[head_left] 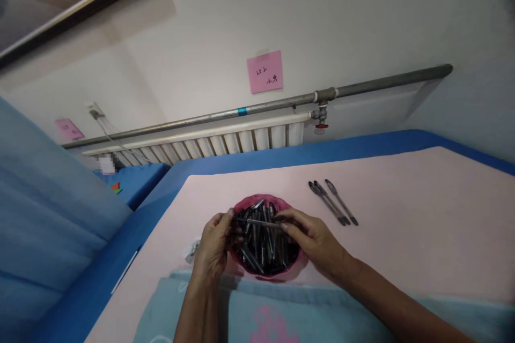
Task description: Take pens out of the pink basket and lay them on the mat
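Note:
A slim dark pen (pixel 258 222) lies crosswise between my hands, above a pink basket (pixel 263 276) full of black pens and pen parts (pixel 257 246). Its left end is pinched by my left hand (pixel 215 241), at the basket's left rim. My right hand (pixel 316 238) grips the other end between thumb and fingers, over the right rim. To the right of the basket, 3 pens with dark caps (pixel 330 201) lie side by side on the pink sheet.
A pink sheet (pixel 402 236) covers the blue table (pixel 350 146). Light blue cloth (pixel 322 311) lies at the near edge. Left of the basket is a small whitish crumpled thing (pixel 190 252). Behind stand a white radiator (pixel 233 142) and a metal pipe (pixel 201 119); a blue curtain (pixel 48 214) hangs left.

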Demonstrator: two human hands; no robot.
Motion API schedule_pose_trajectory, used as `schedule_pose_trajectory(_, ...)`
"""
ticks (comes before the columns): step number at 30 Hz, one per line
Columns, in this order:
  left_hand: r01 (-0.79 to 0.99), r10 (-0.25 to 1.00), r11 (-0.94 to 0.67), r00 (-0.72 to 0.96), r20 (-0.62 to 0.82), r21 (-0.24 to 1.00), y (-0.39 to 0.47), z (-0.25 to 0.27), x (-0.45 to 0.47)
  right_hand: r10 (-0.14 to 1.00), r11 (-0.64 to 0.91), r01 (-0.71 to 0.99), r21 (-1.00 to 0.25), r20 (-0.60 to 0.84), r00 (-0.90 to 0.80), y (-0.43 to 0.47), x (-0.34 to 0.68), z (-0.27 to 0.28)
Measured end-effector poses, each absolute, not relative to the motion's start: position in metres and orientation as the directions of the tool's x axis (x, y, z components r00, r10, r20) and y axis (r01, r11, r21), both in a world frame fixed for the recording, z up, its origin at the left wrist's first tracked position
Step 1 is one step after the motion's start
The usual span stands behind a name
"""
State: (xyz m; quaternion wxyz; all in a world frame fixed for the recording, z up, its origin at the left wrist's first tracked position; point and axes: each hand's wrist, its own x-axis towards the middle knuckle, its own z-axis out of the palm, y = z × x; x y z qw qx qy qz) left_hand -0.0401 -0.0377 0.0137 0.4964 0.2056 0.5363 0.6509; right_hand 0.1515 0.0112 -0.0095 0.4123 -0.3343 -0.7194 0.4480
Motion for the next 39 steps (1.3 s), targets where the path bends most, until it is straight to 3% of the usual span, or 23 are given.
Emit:
schedule_pose_trajectory(20, -0.438, 0.865, 0.057, -0.426, -0.263, 0.897, -0.0380, 0.0154, -0.0381, 0.875, 0.372, 0.113, -0.921, 0.308, -0.374, 0.0103, 0.1516, -0.0046)
schedule_pose_trajectory(29, -0.387, 0.878, 0.080, -0.410, -0.249, 0.919, -0.0396, 0.0159, -0.0376, 0.895, 0.339, 0.080, -0.937, 0.295, -0.333, 0.0110, 0.1511, -0.0029)
schedule_pose_trajectory(34, -0.268, 0.897, 0.137, -0.376, -0.234, 0.954, -0.0401, 0.0107, -0.0387, 0.885, 0.369, 0.085, -0.925, 0.323, -0.336, 0.0122, 0.1519, -0.0049)
schedule_pose_trajectory(39, -0.284, 0.916, 0.095, -0.349, -0.196, 0.954, -0.0423, 0.0129, -0.0390, 0.906, 0.284, 0.016, -0.959, 0.263, -0.332, 0.0124, 0.1511, -0.0023)
